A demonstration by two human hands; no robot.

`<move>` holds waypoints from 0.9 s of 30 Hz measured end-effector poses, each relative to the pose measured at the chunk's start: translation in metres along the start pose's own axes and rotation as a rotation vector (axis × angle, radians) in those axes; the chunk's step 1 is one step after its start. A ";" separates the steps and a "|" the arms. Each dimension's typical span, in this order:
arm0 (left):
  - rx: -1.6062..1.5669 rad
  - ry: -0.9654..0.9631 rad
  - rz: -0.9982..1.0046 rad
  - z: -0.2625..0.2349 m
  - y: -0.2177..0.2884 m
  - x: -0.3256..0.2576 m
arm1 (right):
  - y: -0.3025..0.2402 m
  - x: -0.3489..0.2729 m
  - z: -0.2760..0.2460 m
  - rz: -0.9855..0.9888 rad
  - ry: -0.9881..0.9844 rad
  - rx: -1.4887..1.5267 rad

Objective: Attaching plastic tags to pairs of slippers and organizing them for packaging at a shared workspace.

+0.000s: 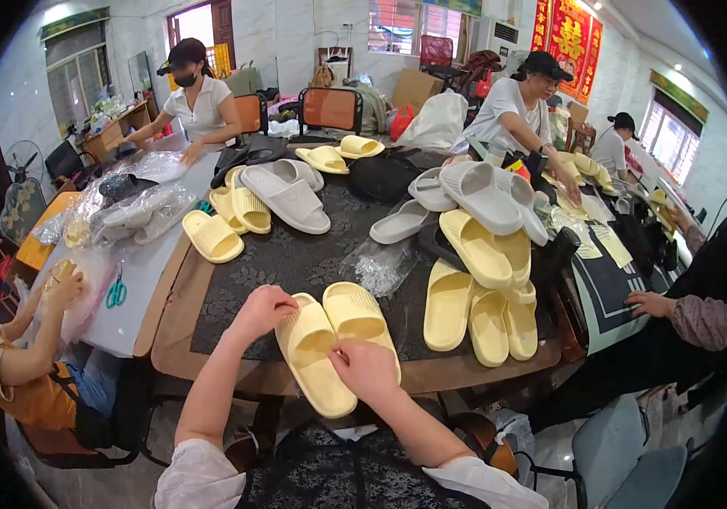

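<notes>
Two pale yellow slippers lie side by side in front of me at the table's near edge: a left slipper [317, 373] and a right slipper [355, 307]. My left hand [263, 314] is closed, its bent fingertips at the upper left edge of the left slipper's strap. My right hand [365, 370] is closed over the right slipper's footbed, with thumb and fingers at the inner edges where the two slippers meet. Part of the right slipper is hidden under that hand. A crumpled clear plastic bag [378, 270] lies just beyond the pair.
Yellow slippers [448, 307] and grey slippers [480, 197] are piled to the right. More grey slippers [287, 199] and yellow slippers [213, 237] lie at the far left. Teal scissors [116, 293] rest on the left table. Several co-workers sit or stand around; a blue-grey chair [609, 441] is behind right.
</notes>
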State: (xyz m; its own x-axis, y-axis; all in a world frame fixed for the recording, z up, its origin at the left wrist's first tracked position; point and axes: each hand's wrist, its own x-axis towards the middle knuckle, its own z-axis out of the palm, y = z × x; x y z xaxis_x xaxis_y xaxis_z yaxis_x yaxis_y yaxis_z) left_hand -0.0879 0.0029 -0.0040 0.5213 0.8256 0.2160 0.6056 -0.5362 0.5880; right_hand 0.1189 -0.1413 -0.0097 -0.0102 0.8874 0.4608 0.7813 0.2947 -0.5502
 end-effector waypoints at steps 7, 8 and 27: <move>-0.265 0.263 -0.153 0.021 -0.036 -0.002 | 0.018 -0.026 -0.078 0.126 -0.124 0.049; -0.399 0.295 -0.226 0.027 -0.047 -0.001 | 0.020 -0.031 -0.090 0.124 -0.118 0.042; -0.566 0.138 -0.208 0.056 0.017 0.072 | 0.080 -0.022 -0.076 -0.021 0.208 1.596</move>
State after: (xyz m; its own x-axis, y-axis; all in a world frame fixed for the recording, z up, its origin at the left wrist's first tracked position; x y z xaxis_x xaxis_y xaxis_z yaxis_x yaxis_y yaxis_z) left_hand -0.0065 0.0428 -0.0219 0.3212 0.9382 0.1291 0.2534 -0.2165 0.9428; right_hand 0.2290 -0.1642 -0.0110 0.1725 0.8566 0.4863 -0.6353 0.4741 -0.6097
